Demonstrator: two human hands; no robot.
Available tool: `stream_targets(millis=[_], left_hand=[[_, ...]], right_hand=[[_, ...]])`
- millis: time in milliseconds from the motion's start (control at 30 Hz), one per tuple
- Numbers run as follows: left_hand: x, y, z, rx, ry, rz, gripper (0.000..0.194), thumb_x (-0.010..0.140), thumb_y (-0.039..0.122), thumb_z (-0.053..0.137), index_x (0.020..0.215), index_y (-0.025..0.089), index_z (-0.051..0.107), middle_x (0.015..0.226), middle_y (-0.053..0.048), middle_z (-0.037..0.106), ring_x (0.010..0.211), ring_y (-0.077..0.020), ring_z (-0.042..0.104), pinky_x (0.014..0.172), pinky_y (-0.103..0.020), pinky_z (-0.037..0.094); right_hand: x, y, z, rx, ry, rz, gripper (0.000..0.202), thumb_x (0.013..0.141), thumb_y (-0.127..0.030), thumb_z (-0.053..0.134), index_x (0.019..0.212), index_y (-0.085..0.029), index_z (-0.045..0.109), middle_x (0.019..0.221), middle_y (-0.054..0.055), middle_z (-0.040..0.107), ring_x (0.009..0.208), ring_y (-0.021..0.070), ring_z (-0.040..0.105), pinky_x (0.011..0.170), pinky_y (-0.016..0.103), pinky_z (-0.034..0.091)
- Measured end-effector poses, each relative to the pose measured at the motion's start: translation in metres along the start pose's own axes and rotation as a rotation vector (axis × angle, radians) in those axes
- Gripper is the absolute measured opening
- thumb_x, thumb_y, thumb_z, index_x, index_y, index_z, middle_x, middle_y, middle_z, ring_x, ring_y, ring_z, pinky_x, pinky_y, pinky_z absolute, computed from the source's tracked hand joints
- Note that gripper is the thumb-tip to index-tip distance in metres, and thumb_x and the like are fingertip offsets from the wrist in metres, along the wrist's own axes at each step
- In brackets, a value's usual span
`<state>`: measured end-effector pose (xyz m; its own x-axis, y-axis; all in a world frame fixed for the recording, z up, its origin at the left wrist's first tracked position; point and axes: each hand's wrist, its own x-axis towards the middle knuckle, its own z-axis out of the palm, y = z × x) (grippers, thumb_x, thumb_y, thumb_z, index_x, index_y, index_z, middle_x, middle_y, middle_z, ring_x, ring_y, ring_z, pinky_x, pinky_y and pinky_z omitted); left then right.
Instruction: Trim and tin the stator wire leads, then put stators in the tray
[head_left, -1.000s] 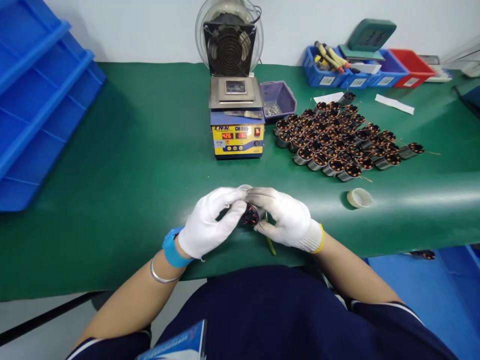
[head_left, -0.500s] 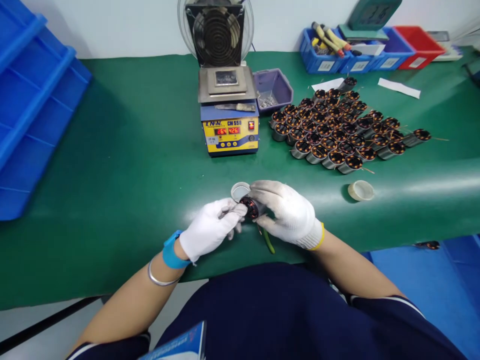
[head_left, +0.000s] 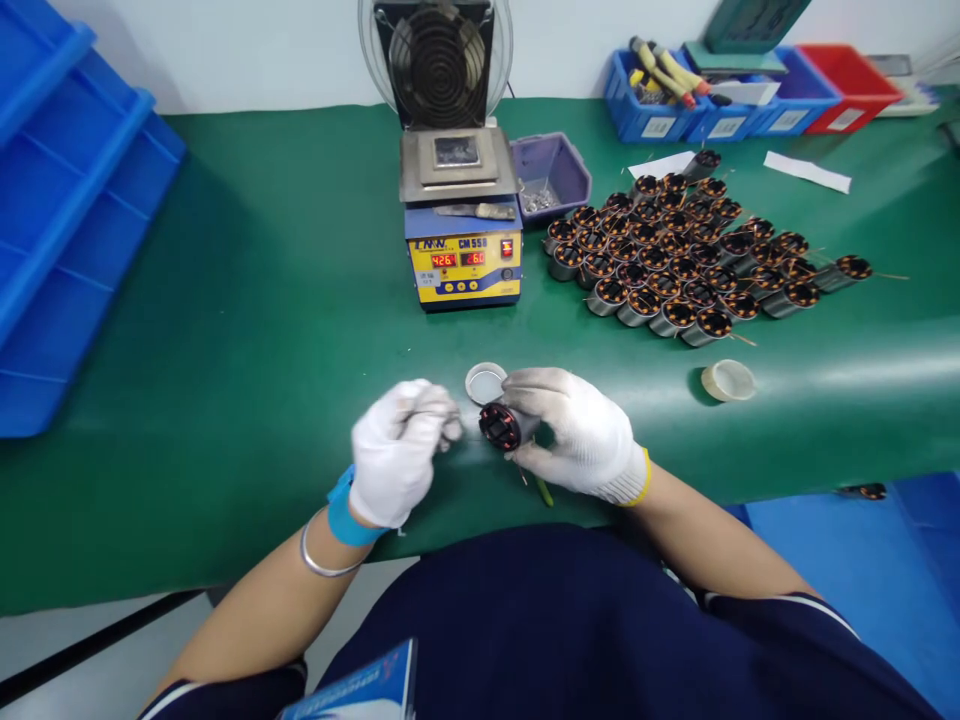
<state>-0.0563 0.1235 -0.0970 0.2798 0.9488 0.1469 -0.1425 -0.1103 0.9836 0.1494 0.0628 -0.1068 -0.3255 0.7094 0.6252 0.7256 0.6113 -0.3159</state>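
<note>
My right hand [head_left: 581, 432], in a white glove, grips a small motor stator [head_left: 501, 425] with copper windings, its open end turned left. My left hand [head_left: 396, 452], also gloved, is pinched around a thin wire or pin just left of the stator, a short gap apart from it. A small round metal dish [head_left: 485, 382] sits on the green mat [head_left: 247, 330] right behind the stator. A green-handled tool [head_left: 543, 490] lies under my right hand, mostly hidden.
A blue-and-yellow solder pot [head_left: 463, 225] with a fan [head_left: 436, 62] behind it stands at mid-table. Several stators [head_left: 679, 260] lie grouped to the right, near a purple bin [head_left: 551, 175] and a tape roll [head_left: 728, 380]. Blue trays [head_left: 67, 210] sit left; parts bins [head_left: 712, 95] back right.
My left hand has pulled back leftward from the stator, fingers pinched. The right hand keeps holding the stator and the round dish is now uncovered.
</note>
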Motion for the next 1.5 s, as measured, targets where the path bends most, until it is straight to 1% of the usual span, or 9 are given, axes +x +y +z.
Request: stream_targets(millis=[167,333,600,833,967,1067,1200,1300,1500], left_hand=[[0.02,-0.003,-0.012,-0.188,0.287,0.103,0.038,0.086,0.049,0.078,0.07,0.019,0.062,0.062,0.002,0.058,0.049,-0.0112,0.057,0.04,-0.021,0.041],[0.052,-0.035,-0.02,-0.147,0.235,-0.133,0.04,0.08,0.052,0.079,0.079,0.017,0.062,0.068,-0.001,0.066,0.052,-0.0124,0.063,0.042,-0.021,0.047],[0.058,-0.038,-0.019,-0.022,0.164,-0.211,0.037,0.082,0.05,0.075,0.082,0.016,0.06,0.068,-0.003,0.07,0.048,-0.01,0.061,0.045,-0.019,0.047],[0.058,-0.035,-0.019,-0.028,0.131,-0.228,0.024,0.089,0.038,0.066,0.083,0.016,0.059,0.068,-0.002,0.069,0.049,-0.0093,0.061,0.046,-0.019,0.047],[0.058,-0.034,-0.02,-0.035,0.133,-0.236,0.02,0.089,0.034,0.066,0.086,0.015,0.06,0.069,-0.002,0.069,0.049,-0.0095,0.06,0.046,-0.019,0.047],[0.058,-0.035,-0.02,-0.029,0.121,-0.232,0.021,0.088,0.035,0.066,0.089,0.015,0.06,0.069,-0.002,0.069,0.049,-0.0098,0.06,0.047,-0.02,0.047],[0.057,-0.037,-0.021,0.0,0.099,-0.221,0.025,0.085,0.039,0.068,0.09,0.016,0.061,0.072,-0.002,0.069,0.052,-0.0106,0.061,0.049,-0.021,0.048],[0.056,-0.038,-0.021,0.028,0.07,-0.215,0.029,0.083,0.043,0.069,0.091,0.016,0.062,0.073,-0.002,0.069,0.055,-0.0116,0.062,0.051,-0.023,0.049],[0.053,-0.041,-0.017,0.062,0.015,-0.208,0.039,0.079,0.052,0.071,0.094,0.016,0.064,0.077,-0.004,0.071,0.058,-0.0136,0.063,0.054,-0.025,0.049]], right_hand=[[0.002,0.0,-0.011,-0.018,-0.132,0.384,0.049,0.07,-0.03,0.077,0.115,-0.02,0.062,0.127,0.012,0.069,0.106,0.0285,0.072,0.082,0.04,0.061],[0.025,0.003,-0.022,-0.225,-0.438,0.773,0.052,0.069,-0.033,0.075,0.119,-0.027,0.062,0.123,0.005,0.071,0.104,0.032,0.071,0.075,0.04,0.055],[0.049,0.014,-0.016,-0.26,-0.614,0.694,0.055,0.074,-0.037,0.074,0.127,-0.027,0.066,0.123,0.005,0.071,0.109,0.0304,0.068,0.079,0.036,0.054],[0.042,0.01,-0.014,-0.277,-0.502,0.726,0.057,0.072,-0.038,0.077,0.127,-0.025,0.067,0.12,0.006,0.072,0.103,0.0295,0.069,0.079,0.037,0.056],[0.039,0.011,-0.021,-0.332,-0.41,0.479,0.053,0.082,-0.039,0.073,0.131,-0.02,0.064,0.125,0.011,0.068,0.107,0.0283,0.067,0.085,0.038,0.055],[0.051,0.005,-0.022,-0.543,-0.587,0.306,0.041,0.095,-0.036,0.061,0.133,-0.021,0.064,0.133,0.014,0.064,0.111,0.0315,0.063,0.08,0.04,0.051],[0.072,-0.008,-0.015,-0.77,-0.879,0.284,0.038,0.108,-0.03,0.036,0.132,-0.026,0.065,0.135,0.011,0.064,0.1,0.03,0.061,0.068,0.037,0.038],[0.077,-0.013,-0.011,-0.791,-0.949,0.287,0.041,0.109,-0.027,0.031,0.139,-0.027,0.06,0.138,0.011,0.062,0.1,0.0282,0.058,0.067,0.036,0.032],[0.093,-0.001,-0.034,-0.862,-0.75,0.294,0.041,0.108,-0.028,0.034,0.141,-0.028,0.058,0.14,0.012,0.06,0.104,0.0286,0.056,0.073,0.037,0.037]])
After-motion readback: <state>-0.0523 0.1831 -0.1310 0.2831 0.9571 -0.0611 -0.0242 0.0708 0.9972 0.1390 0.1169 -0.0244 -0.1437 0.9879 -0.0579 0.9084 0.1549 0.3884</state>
